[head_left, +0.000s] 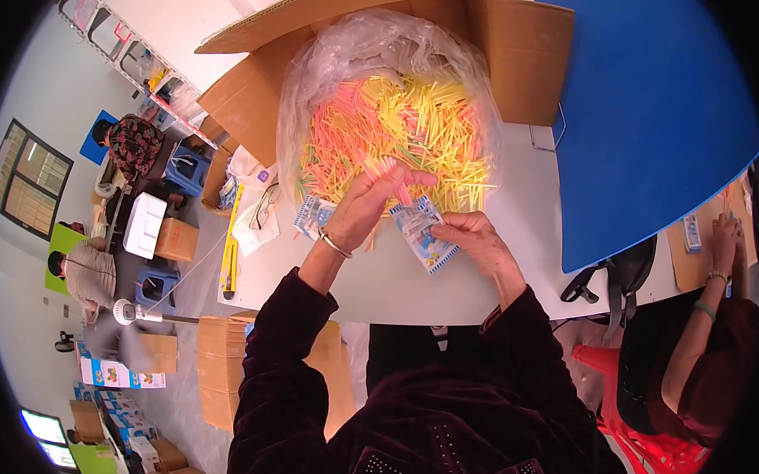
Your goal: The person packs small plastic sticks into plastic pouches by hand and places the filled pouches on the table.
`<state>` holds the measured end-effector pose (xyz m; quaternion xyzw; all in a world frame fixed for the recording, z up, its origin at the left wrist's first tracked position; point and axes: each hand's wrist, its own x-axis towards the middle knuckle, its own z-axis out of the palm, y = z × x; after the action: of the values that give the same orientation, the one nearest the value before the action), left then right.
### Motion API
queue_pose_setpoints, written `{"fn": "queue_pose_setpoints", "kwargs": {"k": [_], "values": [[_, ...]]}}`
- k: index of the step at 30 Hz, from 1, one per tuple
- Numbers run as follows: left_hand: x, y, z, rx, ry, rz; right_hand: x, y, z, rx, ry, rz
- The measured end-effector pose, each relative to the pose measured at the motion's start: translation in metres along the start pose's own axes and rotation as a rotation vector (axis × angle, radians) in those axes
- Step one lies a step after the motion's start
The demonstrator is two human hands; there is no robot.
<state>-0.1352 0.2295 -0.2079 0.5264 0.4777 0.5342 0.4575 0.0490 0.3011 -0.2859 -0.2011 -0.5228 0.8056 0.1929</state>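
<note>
- Dark velvet sleeves (pixel 286 317) were seen nearest the camera, the forearms reached inward, apparently so that the hands could be worked close together.
- By the right hand (pixel 479 239), a blue-and-white printed packet (pixel 424 235) was pinched at its right side, thumb and fingers clamped on it. It was held tilted over the white table (pixel 517 273), probably so that its upper end was turned toward the other hand.
- By the left hand (pixel 368 205), a bundle of pink sticks (pixel 385 169) was gripped, thumb and fingers clamped around it, likely to be held in line. The lower ends were brought to the packet's upper edge; whether any were inside could not be told.
- Beside the left wrist, a second printed packet (pixel 313 216) was partly covered.
- Beyond the hands, loose yellow and pink sticks (pixel 443 141) were heaped in a clear plastic liner (pixel 371 38), by which they were seemingly kept together. The liner was set within an open cardboard carton (pixel 524 61), its near side turned to the hands, presumably for easy reach.
- Farther left, two co-workers were seated at another table.
</note>
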Motion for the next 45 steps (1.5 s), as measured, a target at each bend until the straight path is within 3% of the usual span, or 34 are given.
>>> {"fn": "queue_pose_setpoints", "kwargs": {"k": [7,23,26,29,31,35,37,40,43,45], "values": [[-0.008,0.001,0.011,0.133,-0.081,-0.141,0.003,0.009,-0.004,-0.066,-0.078,-0.008],[-0.011,-0.018,0.003,0.086,-0.106,-0.039,0.001,0.005,0.002,0.009,-0.028,-0.063],[-0.013,-0.022,0.000,-0.044,-0.105,-0.056,0.001,0.006,0.001,0.002,-0.032,-0.081],[-0.011,-0.024,-0.011,0.183,-0.168,-0.022,0.002,0.007,0.003,0.053,-0.005,-0.064],[-0.007,-0.019,-0.015,0.456,-0.209,-0.129,0.004,0.009,0.002,0.024,-0.017,-0.096],[0.014,-0.027,-0.029,0.589,-0.373,-0.017,0.008,0.008,0.002,0.106,0.002,-0.070],[0.024,-0.026,-0.032,0.498,-0.408,-0.215,0.015,0.012,-0.003,0.063,0.031,-0.132],[0.035,-0.026,-0.035,0.680,-0.422,-0.079,0.020,0.015,-0.003,0.067,0.116,-0.153],[0.034,-0.026,-0.033,0.498,-0.338,0.033,0.022,0.015,-0.003,0.102,0.158,-0.160],[0.025,-0.019,-0.023,0.560,-0.307,0.061,0.022,0.011,-0.004,0.102,0.161,-0.117]]}}
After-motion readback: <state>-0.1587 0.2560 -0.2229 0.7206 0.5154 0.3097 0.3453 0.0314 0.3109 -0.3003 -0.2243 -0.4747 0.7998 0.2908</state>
